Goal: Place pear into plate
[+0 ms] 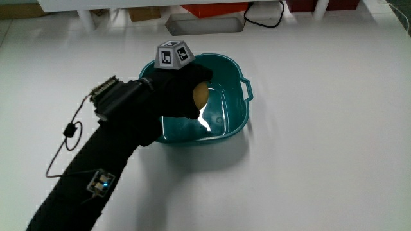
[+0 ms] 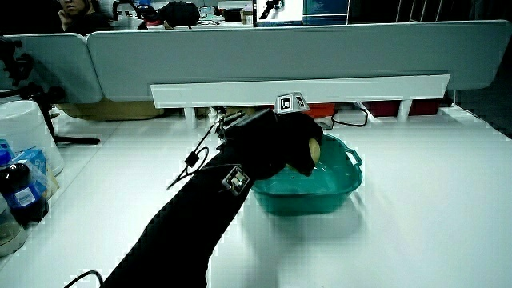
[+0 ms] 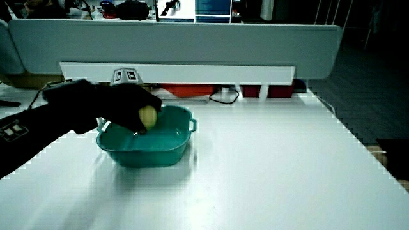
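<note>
- Main view first: most of the pear is swallowed by the black glove, only a yellowish patch peeks out between the fingers.
- The teal basin, the plate of this task, has the part of its rim nearest the forearm covered by the hand, so that edge cannot be seen.
- Glare on the basin floor washes out what lies under the pear; whether fruit touches the bottom cannot be told.
- In both side views the pear shows as a small pale lump at the fingertips, just above the basin's inside.
- The hands' state: fingers curled around the pear, clenched on it, palm turned down over the basin.
- The patterned cube sits on the glove's back, tilted up.
- The forearm slants across the white surface from the person's side, cut off at the frame edge, with a thin cable looping beside it.
</note>
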A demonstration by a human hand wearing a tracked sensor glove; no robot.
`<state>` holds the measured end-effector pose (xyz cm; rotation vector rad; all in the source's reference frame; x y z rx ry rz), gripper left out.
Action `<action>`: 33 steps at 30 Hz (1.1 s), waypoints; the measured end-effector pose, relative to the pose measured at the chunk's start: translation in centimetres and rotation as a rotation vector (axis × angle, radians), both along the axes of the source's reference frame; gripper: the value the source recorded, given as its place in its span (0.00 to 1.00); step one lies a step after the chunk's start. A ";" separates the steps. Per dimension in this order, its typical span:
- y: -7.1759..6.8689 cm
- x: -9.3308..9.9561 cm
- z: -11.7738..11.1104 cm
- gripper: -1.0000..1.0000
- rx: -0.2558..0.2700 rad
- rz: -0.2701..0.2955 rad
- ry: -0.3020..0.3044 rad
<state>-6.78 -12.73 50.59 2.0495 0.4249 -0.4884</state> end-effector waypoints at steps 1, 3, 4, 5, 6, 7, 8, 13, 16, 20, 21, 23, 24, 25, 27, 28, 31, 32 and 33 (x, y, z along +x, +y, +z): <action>0.1 0.1 0.4 0.50 0.010 0.000 -0.006; 0.3 0.1 1.2 0.50 0.005 -0.001 -0.028; 0.3 -0.1 1.9 0.50 0.006 -0.004 -0.030; 0.5 -0.4 2.3 0.50 -0.008 -0.011 -0.039; 0.5 -0.7 3.0 0.50 -0.011 -0.026 -0.027; 0.5 -1.1 3.4 0.50 -0.008 -0.037 -0.030; 0.6 -1.4 3.7 0.50 -0.008 -0.049 -0.041; 0.7 -2.2 4.3 0.50 0.000 -0.073 -0.073; 1.1 -1.9 5.1 0.50 -0.005 -0.057 -0.098; 1.8 -1.5 5.9 0.50 -0.004 -0.045 -0.125; 1.9 -1.5 6.4 0.50 0.003 -0.010 -0.112; 2.3 -1.3 6.6 0.50 -0.003 -0.029 -0.128; 2.3 -1.3 7.0 0.50 -0.007 -0.028 -0.125; 2.3 -1.3 7.1 0.50 -0.016 -0.037 -0.126; 2.4 -1.3 7.5 0.50 -0.019 -0.028 -0.143; 2.6 -1.3 7.4 0.50 -0.016 -0.018 -0.153; 2.6 -1.9 8.7 0.50 -0.037 -0.045 -0.123; 2.7 -1.9 8.0 0.50 -0.050 -0.047 -0.135; 2.6 -1.9 8.2 0.50 -0.047 -0.039 -0.135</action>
